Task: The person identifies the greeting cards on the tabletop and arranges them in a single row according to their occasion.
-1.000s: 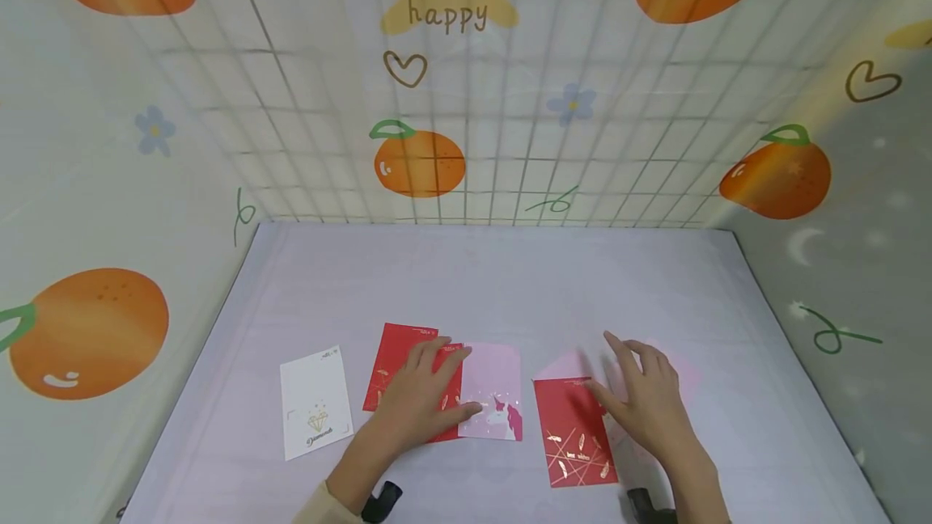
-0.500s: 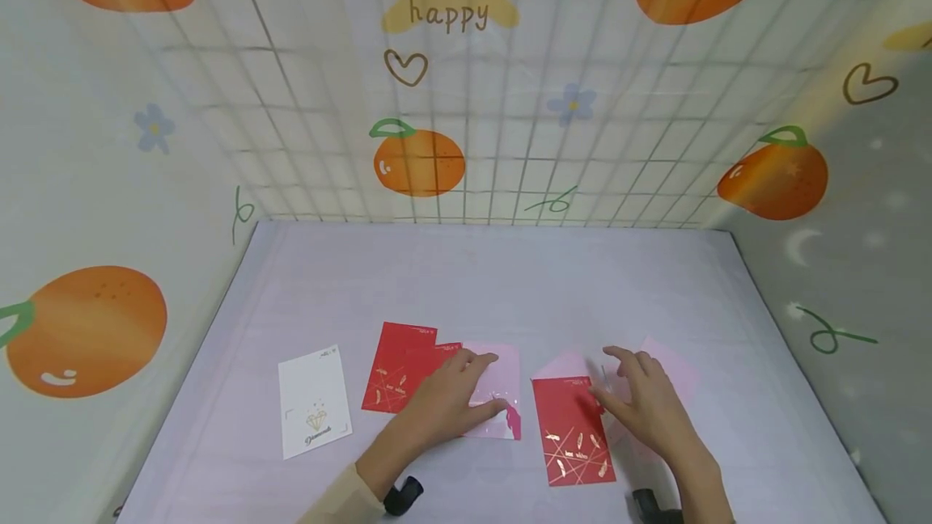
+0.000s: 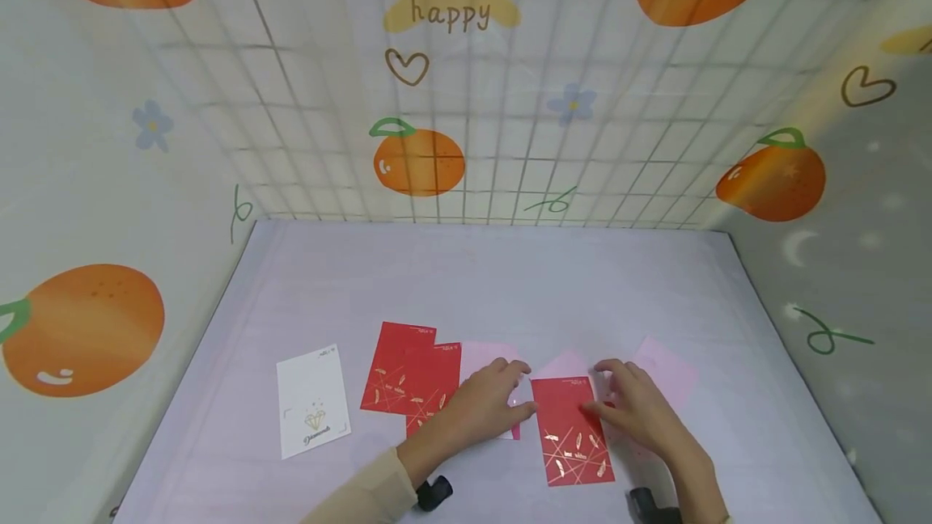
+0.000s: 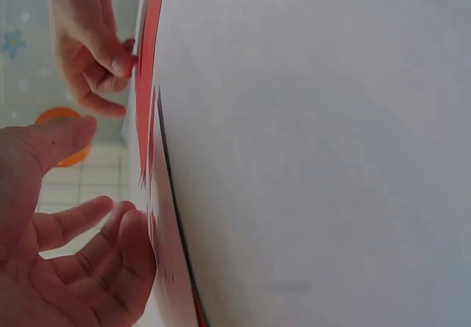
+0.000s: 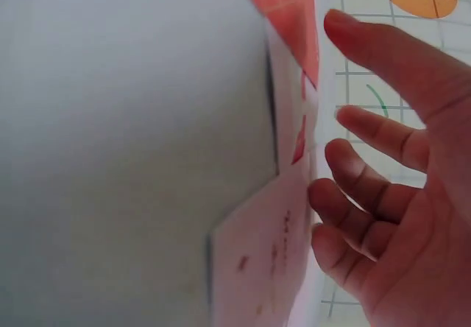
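From the head view, the left hand (image 3: 476,407) lies flat with relaxed fingers on a pink card (image 3: 486,356) near the front edge of the bench (image 3: 510,281), beside two overlapping red cards (image 3: 408,378). The right hand (image 3: 641,411) touches the right edge of a single red card (image 3: 575,431), fingers loosely bent, with pale pink cards (image 3: 666,366) under and behind it. A white card (image 3: 313,399) lies well apart toward the left edge. Since the cards overlap, a sliding hand could likely drag a neighbour along.

From the left wrist view, the left hand's fingers (image 4: 81,231) are spread just off the card edges; thin cards may resist lifting.

From the right wrist view, the right hand's fingers (image 5: 368,187) are open, touching a pink card's (image 5: 265,261) edge; the card could buckle.
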`<state>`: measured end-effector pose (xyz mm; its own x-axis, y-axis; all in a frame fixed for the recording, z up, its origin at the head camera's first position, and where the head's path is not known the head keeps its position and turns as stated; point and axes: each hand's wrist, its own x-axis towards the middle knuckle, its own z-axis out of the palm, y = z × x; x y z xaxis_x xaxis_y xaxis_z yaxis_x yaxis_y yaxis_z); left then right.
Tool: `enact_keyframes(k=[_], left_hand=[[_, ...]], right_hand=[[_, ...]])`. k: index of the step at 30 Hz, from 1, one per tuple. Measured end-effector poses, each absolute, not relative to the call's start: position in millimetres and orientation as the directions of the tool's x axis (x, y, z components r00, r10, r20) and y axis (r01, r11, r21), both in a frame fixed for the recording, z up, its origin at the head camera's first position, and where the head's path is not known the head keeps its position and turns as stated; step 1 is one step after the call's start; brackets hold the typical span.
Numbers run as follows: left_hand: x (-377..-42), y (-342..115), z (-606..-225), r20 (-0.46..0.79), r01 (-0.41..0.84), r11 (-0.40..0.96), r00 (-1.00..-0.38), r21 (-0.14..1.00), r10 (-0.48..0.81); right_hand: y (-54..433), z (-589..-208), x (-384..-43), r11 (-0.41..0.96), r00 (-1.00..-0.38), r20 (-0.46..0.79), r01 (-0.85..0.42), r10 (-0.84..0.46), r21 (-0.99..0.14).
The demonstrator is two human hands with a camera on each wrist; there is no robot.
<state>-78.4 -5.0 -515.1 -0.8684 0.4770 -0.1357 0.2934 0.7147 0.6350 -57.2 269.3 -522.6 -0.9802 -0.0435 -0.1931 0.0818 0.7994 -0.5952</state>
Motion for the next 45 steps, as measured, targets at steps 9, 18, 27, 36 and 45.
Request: enact_keyframes(k=[9, 18, 27, 36, 45], left_hand=[[-84.5, 5.5, -518.5, -0.161, 0.294, 0.738, -0.864, 0.608, 0.477], [-86.6, 8.7, -520.7, -0.200, 0.315, 0.765, -0.846, 0.562, 0.495], [-85.1, 12.8, -525.0, -0.189, 0.358, 0.796, -0.847, 0.489, 0.497], [-87.0, 15.1, -528.4, -0.181, 0.352, 0.785, -0.848, 0.510, 0.498], [-86.3, 14.7, -525.4, -0.169, 0.347, 0.728, -0.830, 0.591, 0.532]], right_hand=[[268.7, -527.8, -62.5, 0.826, -0.974, -0.212, 0.050, -0.085, -0.562], [267.1, -527.6, -62.3, 0.825, -0.974, -0.203, 0.029, -0.104, -0.564], [264.8, -525.2, -62.3, 0.827, -0.972, -0.200, 0.014, -0.119, -0.562], [263.7, -524.3, -63.7, 0.827, -0.970, -0.205, 0.008, -0.130, -0.563], [263.8, -525.8, -66.4, 0.792, -0.970, -0.193, -0.002, -0.151, -0.610]])
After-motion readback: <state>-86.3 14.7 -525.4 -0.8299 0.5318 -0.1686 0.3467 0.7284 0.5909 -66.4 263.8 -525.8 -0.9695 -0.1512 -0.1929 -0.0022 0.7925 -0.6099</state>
